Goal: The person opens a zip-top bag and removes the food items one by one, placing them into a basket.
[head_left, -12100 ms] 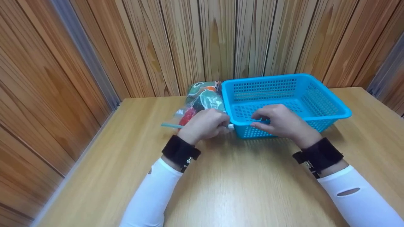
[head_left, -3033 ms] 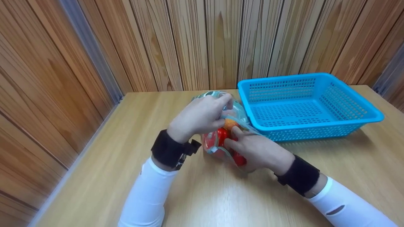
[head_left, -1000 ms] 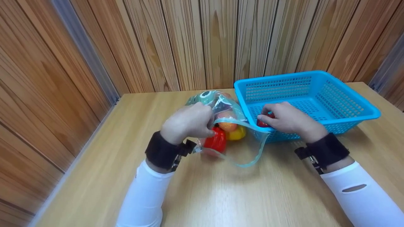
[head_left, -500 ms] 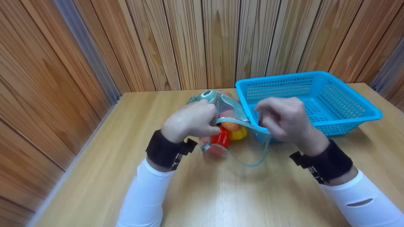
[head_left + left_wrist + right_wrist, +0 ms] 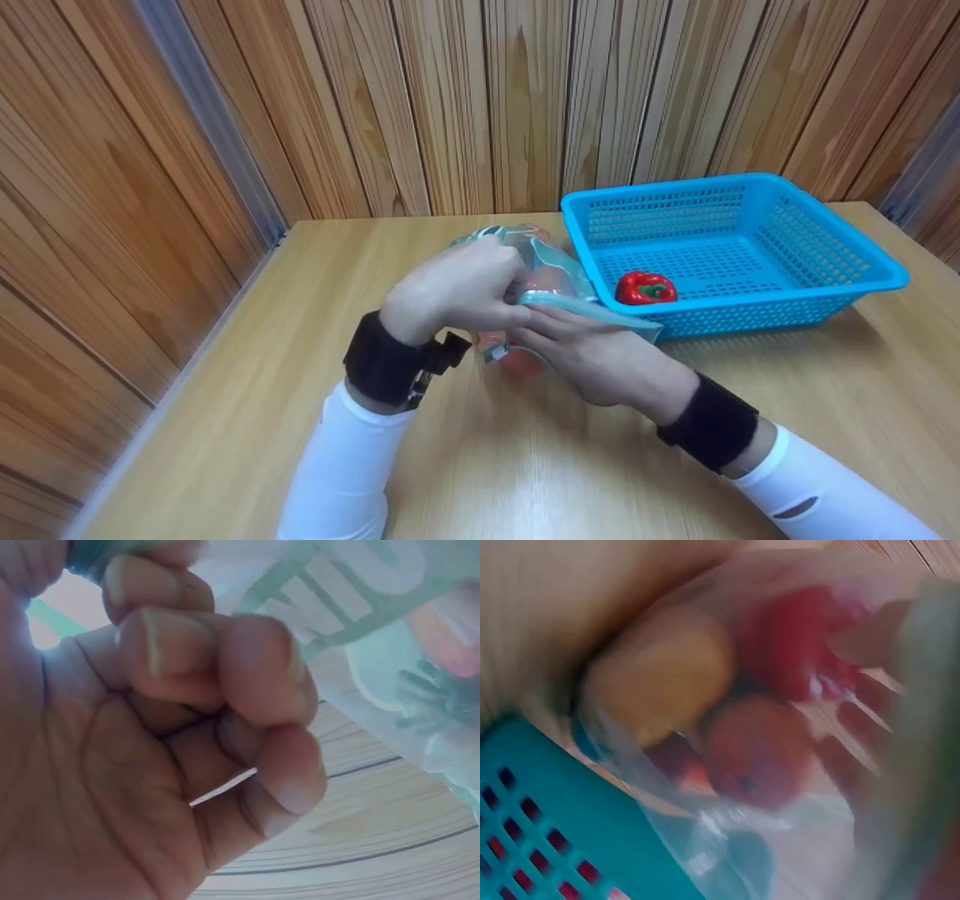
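A clear plastic zip bag (image 5: 559,259) with green print lies on the table, its mouth toward me. My left hand (image 5: 457,289) pinches the upper edge of that mouth; the left wrist view shows its curled fingers (image 5: 255,667) beside the printed film. My right hand (image 5: 607,352) reaches into the opening, its fingertips hidden in the head view. Through the film in the right wrist view, its extended fingers are near a red bell pepper (image 5: 791,645). Beside that are a yellow-orange piece (image 5: 667,675) and a round orange-red fruit (image 5: 757,754), both blurred. Another red bell pepper (image 5: 641,292) lies in the blue basket (image 5: 750,319).
The basket stands right of the bag, touching or nearly touching it. A wood-plank wall (image 5: 525,112) rises behind the table (image 5: 525,465), with another at the left. Black straps (image 5: 386,364) with small cameras circle both wrists.
My right hand has let go of the red bell pepper in the basket and moved left into the bag's mouth. The left hand still holds the bag's edge.
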Demonstrator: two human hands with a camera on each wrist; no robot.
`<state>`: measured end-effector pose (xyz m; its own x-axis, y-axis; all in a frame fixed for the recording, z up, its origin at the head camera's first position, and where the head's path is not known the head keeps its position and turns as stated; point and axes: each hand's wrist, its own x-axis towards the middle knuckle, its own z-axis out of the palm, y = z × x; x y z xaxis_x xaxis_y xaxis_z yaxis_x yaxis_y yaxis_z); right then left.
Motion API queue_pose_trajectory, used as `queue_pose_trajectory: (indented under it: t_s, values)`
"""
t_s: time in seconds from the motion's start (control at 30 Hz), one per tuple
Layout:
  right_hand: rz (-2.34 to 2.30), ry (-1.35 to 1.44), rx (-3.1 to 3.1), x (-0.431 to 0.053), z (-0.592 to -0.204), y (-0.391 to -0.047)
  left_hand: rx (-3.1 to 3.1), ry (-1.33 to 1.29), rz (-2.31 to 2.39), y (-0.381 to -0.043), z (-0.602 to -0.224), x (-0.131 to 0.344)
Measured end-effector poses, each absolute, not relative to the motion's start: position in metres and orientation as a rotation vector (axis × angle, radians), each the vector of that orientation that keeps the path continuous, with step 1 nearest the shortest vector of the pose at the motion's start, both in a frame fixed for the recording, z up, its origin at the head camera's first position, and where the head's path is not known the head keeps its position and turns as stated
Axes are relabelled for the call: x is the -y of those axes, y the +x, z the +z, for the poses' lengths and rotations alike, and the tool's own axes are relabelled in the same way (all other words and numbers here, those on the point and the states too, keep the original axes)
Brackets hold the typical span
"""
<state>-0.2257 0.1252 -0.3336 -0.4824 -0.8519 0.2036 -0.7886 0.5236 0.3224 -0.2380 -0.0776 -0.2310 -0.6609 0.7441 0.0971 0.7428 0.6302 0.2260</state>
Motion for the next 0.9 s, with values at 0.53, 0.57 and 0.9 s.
queue_pose_trajectory:
  t_s: [0.53, 0.57, 0.9]
  values:
    - [-0.666, 1.330, 2.228, -0.126, -0.343, -0.231, -2.840, 1.335, 0.339, -0.234, -0.230, 0.074]
    - [-0.654, 1.319, 2.215, -0.126, -0.343, -0.232, -2.837, 1.326, 0.338, -0.233, -0.230, 0.074]
    - [-0.519, 1.331, 2.321, -0.130, -0.343, -0.235, -2.844, 1.258, 0.374, -0.234, -0.230, 0.076]
